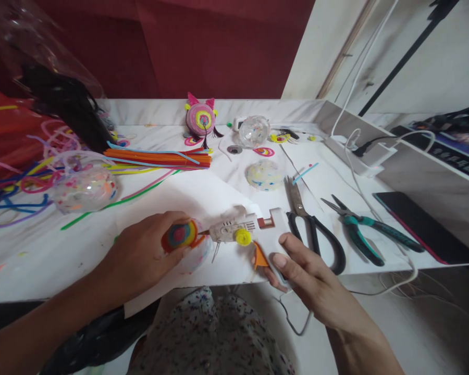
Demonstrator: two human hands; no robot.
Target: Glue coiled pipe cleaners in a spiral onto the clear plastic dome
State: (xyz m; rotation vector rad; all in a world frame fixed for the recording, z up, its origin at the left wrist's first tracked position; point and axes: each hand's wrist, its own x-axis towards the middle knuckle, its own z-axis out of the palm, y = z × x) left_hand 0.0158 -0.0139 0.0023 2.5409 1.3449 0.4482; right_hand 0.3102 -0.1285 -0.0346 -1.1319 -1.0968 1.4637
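Lower centre: the left hand (140, 252) grips the coil (180, 235); the right hand (310, 273), curled round the glue gun (230, 229), points its nozzle (204, 233) leftward at the coil's right edge.

White marbled tabletop (62, 255) bears blk-handled metal scissors (299, 207) next to teal-and-blk-handled pliers (354, 221), w/ flat blk phone (424, 225) at R. Orange fuzzy-stick bundle (152, 156) lies L; round pink-eared striped ball (199, 117) sits nr back.
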